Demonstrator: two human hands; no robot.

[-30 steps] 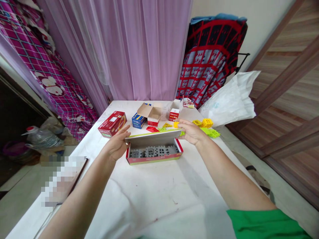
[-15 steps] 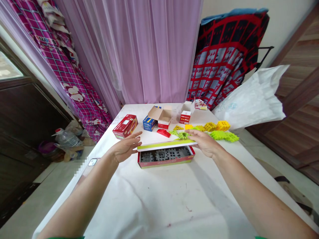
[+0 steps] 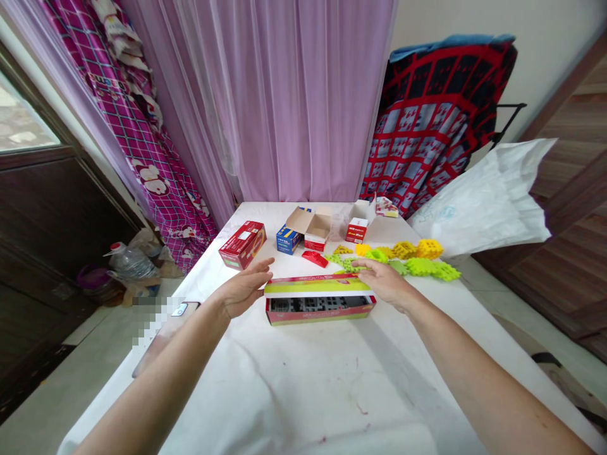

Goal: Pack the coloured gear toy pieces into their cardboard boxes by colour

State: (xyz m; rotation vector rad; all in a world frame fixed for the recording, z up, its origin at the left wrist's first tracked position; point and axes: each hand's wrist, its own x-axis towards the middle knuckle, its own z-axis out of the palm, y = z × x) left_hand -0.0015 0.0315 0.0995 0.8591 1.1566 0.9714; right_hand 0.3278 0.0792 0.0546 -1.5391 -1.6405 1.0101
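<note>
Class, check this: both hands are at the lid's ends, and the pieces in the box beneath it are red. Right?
Wrong colour: the head view shows grey pieces in the box. The left hand and right hand are at the ends of the lid.

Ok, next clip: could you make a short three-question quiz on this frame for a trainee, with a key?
1. True or false: the left hand and the right hand are at opposite ends of the lid.

2. Fill the gap: below the lid's edge, ____ blocks show inside the long box.

3. Which of these lies on the table next to the left forearm?
A) phone
B) white bag
C) blue box

Key:
1. True
2. grey
3. A
</note>
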